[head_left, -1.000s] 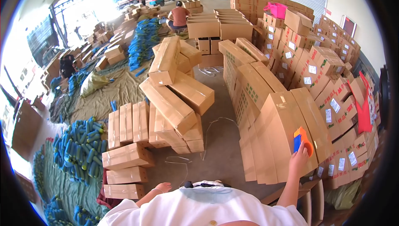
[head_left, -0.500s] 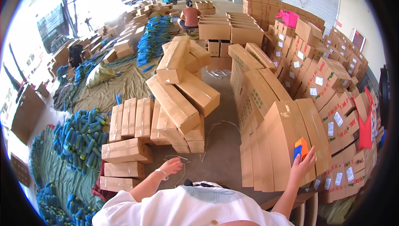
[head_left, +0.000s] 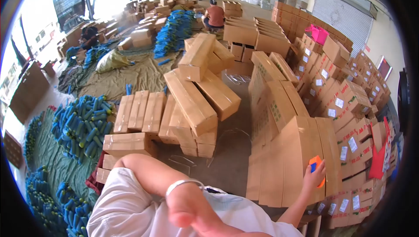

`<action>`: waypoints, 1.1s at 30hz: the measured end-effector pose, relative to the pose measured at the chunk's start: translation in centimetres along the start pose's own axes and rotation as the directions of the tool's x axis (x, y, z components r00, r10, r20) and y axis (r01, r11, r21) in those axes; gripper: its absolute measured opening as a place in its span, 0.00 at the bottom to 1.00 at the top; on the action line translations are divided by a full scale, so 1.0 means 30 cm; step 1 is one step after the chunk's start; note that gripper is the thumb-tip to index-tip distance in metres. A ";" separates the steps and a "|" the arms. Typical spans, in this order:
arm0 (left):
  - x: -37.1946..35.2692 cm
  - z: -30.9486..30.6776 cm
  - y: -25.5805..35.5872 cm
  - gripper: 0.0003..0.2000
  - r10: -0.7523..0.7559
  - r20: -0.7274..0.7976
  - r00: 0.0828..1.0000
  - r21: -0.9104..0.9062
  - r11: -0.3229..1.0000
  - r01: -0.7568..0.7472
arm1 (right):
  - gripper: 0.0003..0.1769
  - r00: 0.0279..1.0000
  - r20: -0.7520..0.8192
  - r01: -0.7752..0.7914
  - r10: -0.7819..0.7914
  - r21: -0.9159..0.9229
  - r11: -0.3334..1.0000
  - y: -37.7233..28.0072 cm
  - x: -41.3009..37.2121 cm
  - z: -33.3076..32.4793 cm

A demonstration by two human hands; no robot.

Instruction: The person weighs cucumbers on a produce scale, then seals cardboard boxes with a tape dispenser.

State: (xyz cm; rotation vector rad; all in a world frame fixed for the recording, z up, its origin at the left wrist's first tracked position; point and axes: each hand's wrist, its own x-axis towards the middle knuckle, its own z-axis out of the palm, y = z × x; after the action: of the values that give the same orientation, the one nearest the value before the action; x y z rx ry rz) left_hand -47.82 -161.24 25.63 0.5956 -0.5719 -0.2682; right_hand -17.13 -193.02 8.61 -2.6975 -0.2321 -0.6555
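My left hand (head_left: 190, 201), a white bracelet at its wrist, is raised close under the camera in front of my white shirt (head_left: 131, 208). Its fingers are blurred and run out of view at the bottom. Out to the right, my right hand (head_left: 313, 177) is closed around an orange-and-blue handheld tool (head_left: 317, 165). That tool overlaps the face of a tall upright carton (head_left: 301, 150) in the stack at my right.
Taped cartons (head_left: 192, 104) are piled ahead, several lying crosswise. Blue-wrapped green vegetables (head_left: 83, 123) lie heaped on a green tarp at left. Labelled cartons (head_left: 349, 145) line the right side. A seated person (head_left: 214, 15) is farther back. Loose strapping (head_left: 183, 160) lies on the floor.
My left hand has come up and back from beside the cartons to close before the camera. The right hand keeps the tool, now slightly lower in view. The view has shifted.
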 end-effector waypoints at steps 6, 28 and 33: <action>0.079 0.148 -0.179 0.63 -0.026 0.607 0.795 -0.355 0.886 0.299 | 0.43 0.993 0.057 -0.097 0.108 -0.166 0.981 0.119 -0.058 0.037; -0.103 0.000 0.003 0.60 0.008 0.531 0.847 -0.167 0.981 0.096 | 0.40 0.999 0.014 -0.033 0.035 -0.158 0.987 0.042 -0.082 0.028; -0.079 -0.024 0.008 0.59 -0.092 0.588 0.804 0.075 0.995 0.060 | 0.40 0.995 0.019 -0.087 0.094 -0.230 0.969 0.077 -0.082 0.062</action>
State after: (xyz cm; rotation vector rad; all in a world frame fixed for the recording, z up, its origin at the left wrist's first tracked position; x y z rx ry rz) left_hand -49.31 -159.79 24.27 0.5838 -1.1673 -0.5266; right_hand -17.98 -194.65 5.22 -2.9188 -0.0417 -0.6511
